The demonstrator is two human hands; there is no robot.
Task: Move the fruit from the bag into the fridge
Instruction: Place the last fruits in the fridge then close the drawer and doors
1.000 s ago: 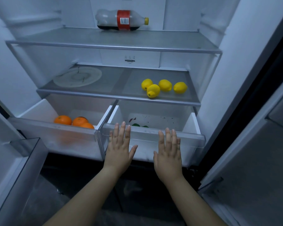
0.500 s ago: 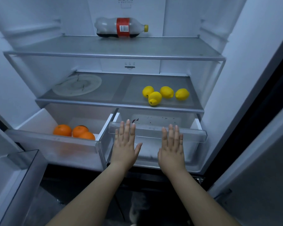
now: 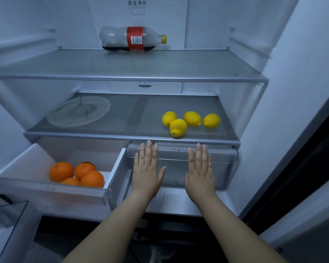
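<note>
The fridge stands open in front of me. Several lemons (image 3: 191, 120) lie on the right of the middle shelf (image 3: 122, 136). Several oranges (image 3: 78, 174) sit in the left drawer (image 3: 46, 194), which is pulled out. The right drawer (image 3: 224, 158) is pushed in under the shelf. My left hand (image 3: 146, 171) and my right hand (image 3: 199, 173) press flat against its clear front, fingers straight and pointing up, side by side. No bag is in view.
A cola bottle (image 3: 131, 38) lies on its side at the back of the top shelf (image 3: 122, 78). A round pale plate (image 3: 78, 111) sits on the left of the middle shelf. The fridge doors (image 3: 311, 205) stand open at both sides.
Both hands have pushed the right drawer inward; it now sits under the middle shelf and its contents are hidden. The left drawer has stayed out.
</note>
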